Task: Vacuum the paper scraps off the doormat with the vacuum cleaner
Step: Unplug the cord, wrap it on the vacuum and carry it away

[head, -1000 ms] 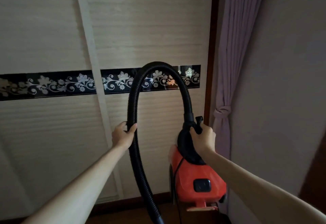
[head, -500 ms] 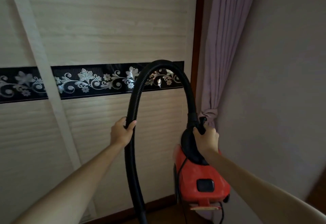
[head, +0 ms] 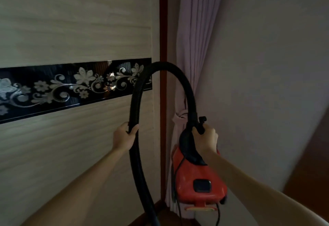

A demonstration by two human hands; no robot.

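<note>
Left hand (head: 124,137): fingers curled round the black hose (head: 134,104).
Right hand (head: 207,137): grips the vacuum cleaner's (head: 197,177) top handle (head: 188,148); fingertips hidden behind it.
Vacuum cleaner: red, held off the floor, lower edge blurred.
Hose: arches between both hands, then is cut off at the bottom edge.
Curtain (head: 189,47): tied, behind the vacuum cleaner.
Floral band (head: 71,86): its right end is crossed by the hose.

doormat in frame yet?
No: only the left hand on the black hose, the right hand on the red vacuum cleaner, wall, curtain.
</note>
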